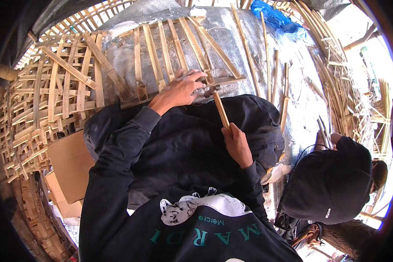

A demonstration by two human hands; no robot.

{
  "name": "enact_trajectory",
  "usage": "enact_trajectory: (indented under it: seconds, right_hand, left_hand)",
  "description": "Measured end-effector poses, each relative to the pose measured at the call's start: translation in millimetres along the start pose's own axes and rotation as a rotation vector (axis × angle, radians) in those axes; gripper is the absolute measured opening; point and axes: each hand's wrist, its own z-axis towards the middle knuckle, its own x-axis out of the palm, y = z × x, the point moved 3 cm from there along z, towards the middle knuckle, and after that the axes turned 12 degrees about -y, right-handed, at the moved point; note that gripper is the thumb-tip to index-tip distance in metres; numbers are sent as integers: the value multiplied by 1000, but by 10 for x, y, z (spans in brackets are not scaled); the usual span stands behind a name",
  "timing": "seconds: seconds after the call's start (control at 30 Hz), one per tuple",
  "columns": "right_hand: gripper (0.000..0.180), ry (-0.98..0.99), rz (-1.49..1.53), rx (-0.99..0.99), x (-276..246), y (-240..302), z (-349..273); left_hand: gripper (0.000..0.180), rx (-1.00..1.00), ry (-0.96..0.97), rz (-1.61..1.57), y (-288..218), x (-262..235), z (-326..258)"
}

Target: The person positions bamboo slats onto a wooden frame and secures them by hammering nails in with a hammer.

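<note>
At the near edge of a bamboo slat frame (179,48) lying over a grey sheet (231,39), the left hand (179,91) presses down with fingers spread, its grip clamped on nothing. Just right of it, the right hand (236,146) has its grip closed round a wooden hammer handle (221,110), whose head touches the frame's near crossbar (179,94) beside the left fingertips.
</note>
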Motion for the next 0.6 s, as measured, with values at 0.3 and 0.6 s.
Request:
enact_trajectory:
  seconds: [0.3, 0.6]
  right_hand:
    - [30, 104, 522, 619, -103, -39, 42]
    - [30, 181, 512, 606, -53, -27, 61]
  left_hand:
    - [25, 24, -109, 52, -290, 199, -49]
    - [13, 100, -234, 208, -380, 323, -108]
